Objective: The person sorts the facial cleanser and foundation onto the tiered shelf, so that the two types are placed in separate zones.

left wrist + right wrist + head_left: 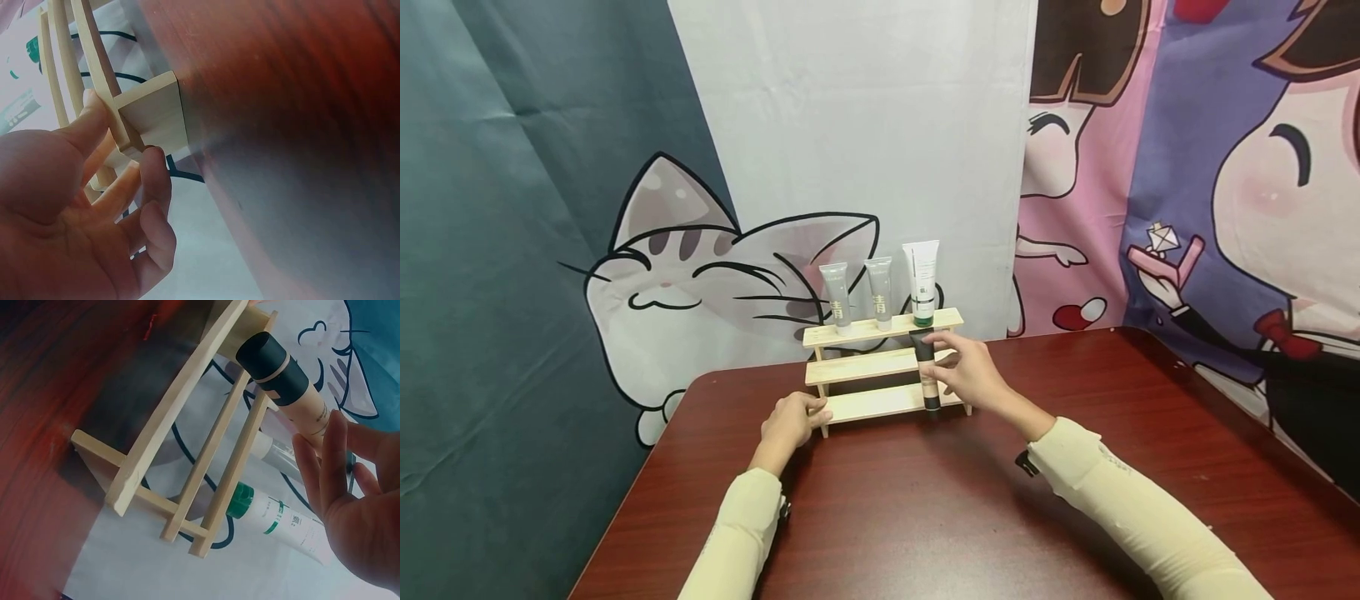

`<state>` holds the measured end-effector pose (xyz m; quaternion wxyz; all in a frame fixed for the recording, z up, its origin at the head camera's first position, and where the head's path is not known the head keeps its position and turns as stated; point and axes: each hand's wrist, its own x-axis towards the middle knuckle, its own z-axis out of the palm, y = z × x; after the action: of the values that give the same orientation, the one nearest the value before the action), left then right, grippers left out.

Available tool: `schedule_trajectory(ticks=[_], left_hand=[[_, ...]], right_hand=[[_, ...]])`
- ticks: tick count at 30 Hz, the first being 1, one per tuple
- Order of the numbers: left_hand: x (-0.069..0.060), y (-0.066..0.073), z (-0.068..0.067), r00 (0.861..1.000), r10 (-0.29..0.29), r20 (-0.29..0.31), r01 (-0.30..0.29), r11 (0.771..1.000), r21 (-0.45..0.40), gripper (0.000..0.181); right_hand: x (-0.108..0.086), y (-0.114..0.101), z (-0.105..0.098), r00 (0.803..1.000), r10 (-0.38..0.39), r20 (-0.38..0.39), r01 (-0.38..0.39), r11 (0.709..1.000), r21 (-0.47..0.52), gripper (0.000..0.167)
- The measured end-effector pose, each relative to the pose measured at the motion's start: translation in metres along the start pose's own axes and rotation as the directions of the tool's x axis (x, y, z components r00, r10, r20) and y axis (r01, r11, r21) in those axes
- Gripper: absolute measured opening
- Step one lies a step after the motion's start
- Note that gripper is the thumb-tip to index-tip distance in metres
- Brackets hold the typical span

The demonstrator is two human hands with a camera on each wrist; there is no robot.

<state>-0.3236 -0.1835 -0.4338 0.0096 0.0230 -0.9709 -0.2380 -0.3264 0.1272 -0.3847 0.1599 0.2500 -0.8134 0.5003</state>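
A three-tier wooden display rack stands on the table. My left hand pinches the left end of its bottom shelf, the thumb against the wood and a fingertip at the opposite face. With its fingers my right hand holds a beige and black squeeze tube, cap end down, in front of the rack's right side. Along the top shelf stand two grey translucent tubes, the left one and the middle one. A white tube with a green cap stands at the right.
The dark red wooden table reaches past the rack on both sides. Behind it hangs a cloth backdrop printed with a cartoon cat and cartoon figures. The middle shelf lies between the top and bottom boards.
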Motion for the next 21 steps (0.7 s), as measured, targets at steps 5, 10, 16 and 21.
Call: schedule_trajectory(ticks=[5,10,16,21], left_hand=[[0.0,0.0,0.0,1.0,-0.007,-0.001,0.007,1.0,-0.001,0.042],[0.0,0.0,0.0,1.0,-0.003,-0.001,0.003,1.0,-0.003,0.041],[0.0,-0.001,0.001,1.0,0.009,-0.005,-0.009,1.0,0.002,0.041],[0.0,-0.001,-0.001,1.0,0.002,-0.006,-0.002,1.0,-0.005,0.041]], right_hand=[[0.004,-0.001,0.003,1.0,-0.015,-0.007,0.015,1.0,0.024,0.041],[0.007,-0.003,0.007,0.999,-0.031,-0.022,0.032,0.999,0.036,0.039],[0.012,-0.007,0.012,0.998,-0.047,-0.029,0.048,0.998,0.041,0.039],[0.017,-0.007,0.018,0.995,-0.086,-0.04,0.088,0.995,0.05,0.038]])
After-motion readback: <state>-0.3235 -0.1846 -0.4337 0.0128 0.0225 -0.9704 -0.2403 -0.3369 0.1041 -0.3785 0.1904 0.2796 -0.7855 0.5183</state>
